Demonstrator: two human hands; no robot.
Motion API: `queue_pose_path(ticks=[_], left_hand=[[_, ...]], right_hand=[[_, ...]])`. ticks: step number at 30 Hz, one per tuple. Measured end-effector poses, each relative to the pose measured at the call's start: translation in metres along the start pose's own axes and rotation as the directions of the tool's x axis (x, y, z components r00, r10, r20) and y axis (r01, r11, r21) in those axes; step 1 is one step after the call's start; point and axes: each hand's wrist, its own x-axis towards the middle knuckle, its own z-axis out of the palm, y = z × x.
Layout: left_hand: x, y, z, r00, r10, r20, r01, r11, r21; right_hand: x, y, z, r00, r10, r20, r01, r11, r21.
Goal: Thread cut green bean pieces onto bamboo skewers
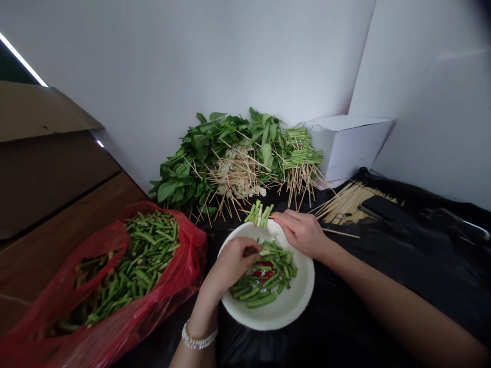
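My left hand (233, 263) is over a white bowl (295, 296), its fingers pinched on a cut green stem piece at the heap (266, 276) in the bowl. A little red shows under that heap. My right hand (301, 233) rests on the far rim and grips a thin bamboo skewer (341, 232). Several cut green pieces (259, 214) are threaded on the skewer's far end, beyond the bowl. A beaded bracelet (199, 336) circles my left wrist.
A red plastic bag (169, 286) of cut green stems (149, 255) lies left of the bowl on a wooden surface (49, 255). Leafy greens (215, 148), loaded skewers (301, 158), loose skewers (345, 204), a white box (345, 143) and a dark object (387, 208) stand beyond, on black plastic sheeting (383, 286).
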Motion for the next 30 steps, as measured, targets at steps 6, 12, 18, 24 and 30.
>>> queue_pose_path(ticks=[6,12,18,24,30], left_hand=[[0.009,-0.009,-0.005,0.928,-0.164,-0.334,0.046,0.941,-0.335],[0.011,-0.015,-0.012,0.874,-0.308,-0.375,-0.107,0.631,-0.768],[0.011,-0.009,-0.015,0.843,-0.418,-0.339,-0.149,0.425,-0.893],[0.010,-0.005,-0.016,0.871,-0.405,-0.278,-0.139,0.339,-0.931],[0.009,-0.005,-0.016,0.879,-0.385,-0.282,-0.149,0.339,-0.929]], right_hand=[[0.000,0.001,0.001,0.996,0.013,-0.085,-0.012,1.000,0.010],[-0.001,-0.001,0.000,0.999,-0.029,-0.022,0.029,1.000,0.000],[0.000,-0.003,-0.001,0.996,-0.083,0.023,0.083,0.996,-0.031],[-0.001,-0.001,0.001,0.996,-0.078,0.045,0.080,0.996,-0.043],[-0.001,-0.002,0.001,0.996,-0.073,0.043,0.075,0.996,-0.046]])
